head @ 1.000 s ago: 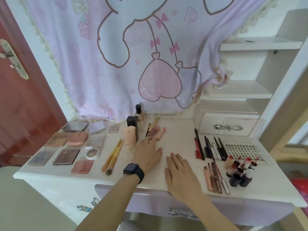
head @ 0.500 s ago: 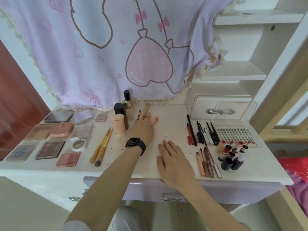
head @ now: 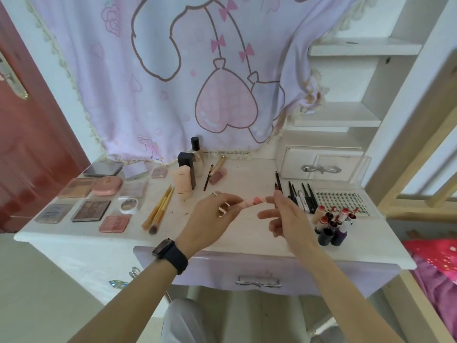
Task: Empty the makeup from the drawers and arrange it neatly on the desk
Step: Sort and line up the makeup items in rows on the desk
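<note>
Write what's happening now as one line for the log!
left hand: pinches small pink tube over white desk | right hand: fingers touch its other end
</note>
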`<state>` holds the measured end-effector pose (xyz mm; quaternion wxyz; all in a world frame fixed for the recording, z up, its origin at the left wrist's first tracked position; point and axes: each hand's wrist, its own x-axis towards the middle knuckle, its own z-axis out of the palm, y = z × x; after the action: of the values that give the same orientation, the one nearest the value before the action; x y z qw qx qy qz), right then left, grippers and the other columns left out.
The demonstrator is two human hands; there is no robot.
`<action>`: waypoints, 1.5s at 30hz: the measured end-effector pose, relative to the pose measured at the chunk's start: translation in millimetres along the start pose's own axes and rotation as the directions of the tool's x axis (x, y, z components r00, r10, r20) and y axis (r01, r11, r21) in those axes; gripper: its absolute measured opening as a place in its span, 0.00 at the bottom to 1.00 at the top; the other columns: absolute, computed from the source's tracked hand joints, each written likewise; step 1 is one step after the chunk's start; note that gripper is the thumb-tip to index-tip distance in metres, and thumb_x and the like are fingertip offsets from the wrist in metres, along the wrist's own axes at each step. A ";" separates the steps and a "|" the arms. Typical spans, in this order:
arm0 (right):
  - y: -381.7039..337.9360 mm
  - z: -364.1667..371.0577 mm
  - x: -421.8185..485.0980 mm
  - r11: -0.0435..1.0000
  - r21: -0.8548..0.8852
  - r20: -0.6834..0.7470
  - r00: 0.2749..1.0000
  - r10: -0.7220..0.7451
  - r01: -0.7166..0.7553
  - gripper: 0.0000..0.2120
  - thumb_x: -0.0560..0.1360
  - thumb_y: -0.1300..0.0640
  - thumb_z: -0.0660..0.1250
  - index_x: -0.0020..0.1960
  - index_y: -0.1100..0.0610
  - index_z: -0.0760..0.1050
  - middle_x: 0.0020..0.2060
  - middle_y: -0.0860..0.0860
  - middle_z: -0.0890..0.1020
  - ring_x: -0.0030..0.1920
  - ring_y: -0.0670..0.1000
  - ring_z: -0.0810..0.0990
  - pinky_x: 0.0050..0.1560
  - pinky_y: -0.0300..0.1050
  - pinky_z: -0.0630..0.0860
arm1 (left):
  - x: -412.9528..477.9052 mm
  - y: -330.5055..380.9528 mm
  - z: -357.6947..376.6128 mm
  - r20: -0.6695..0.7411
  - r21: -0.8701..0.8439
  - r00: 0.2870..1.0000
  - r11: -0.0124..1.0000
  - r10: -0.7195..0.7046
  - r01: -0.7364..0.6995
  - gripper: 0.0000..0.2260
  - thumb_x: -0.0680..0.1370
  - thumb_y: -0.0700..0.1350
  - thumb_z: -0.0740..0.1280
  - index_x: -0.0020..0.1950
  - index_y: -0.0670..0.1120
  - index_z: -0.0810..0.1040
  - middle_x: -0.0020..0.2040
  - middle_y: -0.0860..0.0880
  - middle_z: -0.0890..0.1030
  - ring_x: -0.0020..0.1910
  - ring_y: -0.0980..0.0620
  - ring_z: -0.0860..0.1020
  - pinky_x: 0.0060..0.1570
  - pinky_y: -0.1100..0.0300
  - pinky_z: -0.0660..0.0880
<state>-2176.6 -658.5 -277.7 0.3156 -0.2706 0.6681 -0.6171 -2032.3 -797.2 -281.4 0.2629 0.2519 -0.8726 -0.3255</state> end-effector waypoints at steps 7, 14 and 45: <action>-10.8 -30.9 -27.5 0.997 -0.072 -0.022 1.000 -0.021 0.019 0.11 0.81 0.52 0.67 0.49 0.60 0.80 0.29 0.48 0.81 0.25 0.47 0.68 0.25 0.42 0.65 | -10.4 34.0 16.9 0.064 0.037 0.983 0.984 0.169 -0.172 0.08 0.80 0.48 0.67 0.59 0.55 0.80 0.50 0.60 0.77 0.50 0.60 0.75 0.48 0.70 0.71; -13.4 -56.0 -44.0 0.999 -0.005 0.005 0.999 -0.050 0.050 0.12 0.80 0.54 0.68 0.45 0.63 0.80 0.30 0.55 0.80 0.27 0.55 0.70 0.29 0.44 0.69 | -15.9 52.3 33.0 0.069 0.122 0.964 0.957 0.257 -0.264 0.12 0.79 0.55 0.67 0.62 0.56 0.80 0.46 0.59 0.78 0.46 0.63 0.72 0.48 0.69 0.69; -10.4 -89.4 -60.6 0.973 -0.130 0.104 0.978 -0.180 0.193 0.04 0.80 0.61 0.67 0.52 0.58 0.80 0.36 0.57 0.83 0.35 0.49 0.79 0.40 0.40 0.78 | -15.7 76.9 45.2 0.187 0.105 0.959 0.967 0.211 -0.233 0.13 0.81 0.55 0.65 0.63 0.56 0.81 0.45 0.56 0.80 0.45 0.57 0.75 0.49 0.59 0.73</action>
<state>-2204.8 -555.5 -258.5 0.2668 -0.3813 0.6660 -0.5830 -2069.5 -717.1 -261.5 0.2040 0.1389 -0.9339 -0.2587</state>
